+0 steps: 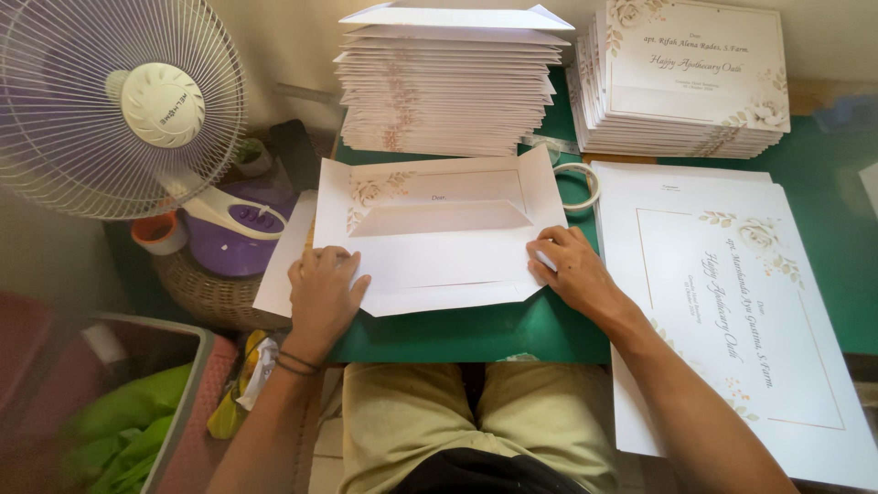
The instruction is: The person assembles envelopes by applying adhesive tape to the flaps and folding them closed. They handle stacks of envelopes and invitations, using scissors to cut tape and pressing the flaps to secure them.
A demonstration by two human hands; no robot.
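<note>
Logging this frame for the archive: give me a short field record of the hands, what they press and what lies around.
left hand: left hand flat on the lower left part of the white card sheet
right hand: right hand pressing the sheet's right flap
sheet: partly folded, flaps up, floral print in a corner, on a green table
behind: stack of folded envelopes; stack of printed cards
right side: flat printed sheets; tape roll
left side: white fan, wicker basket
</note>
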